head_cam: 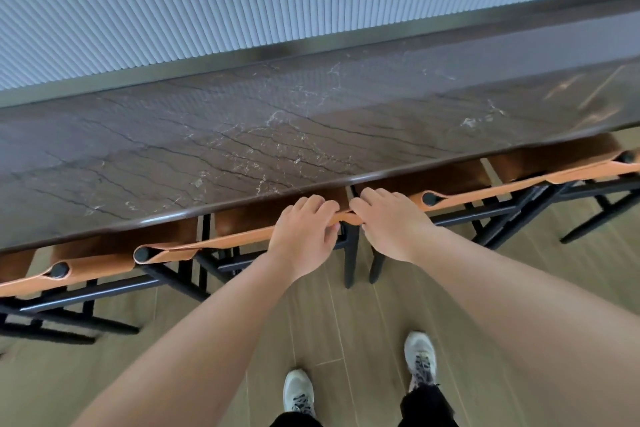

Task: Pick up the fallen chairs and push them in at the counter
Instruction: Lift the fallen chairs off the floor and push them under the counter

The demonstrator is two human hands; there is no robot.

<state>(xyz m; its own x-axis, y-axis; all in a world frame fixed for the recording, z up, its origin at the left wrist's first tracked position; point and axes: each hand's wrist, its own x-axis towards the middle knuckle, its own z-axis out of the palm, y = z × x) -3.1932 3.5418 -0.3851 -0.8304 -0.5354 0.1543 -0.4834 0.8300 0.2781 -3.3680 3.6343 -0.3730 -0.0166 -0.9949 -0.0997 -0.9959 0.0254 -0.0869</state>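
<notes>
Head camera looks down at a long dark counter with thin pale cracks in its stone top. Four chairs stand in a row, tucked under the near edge of the counter. Each chair has a brown seat, an orange strap for a back, and black legs.

The left hand curls its fingers over the orange strap of the middle chair, at that strap's right end. The right hand grips the left end of the strap of the next chair. Both hands sit close together, almost touching, right by the near edge of the counter.

Two grey shoes stand on the wooden floor below the arms.
</notes>
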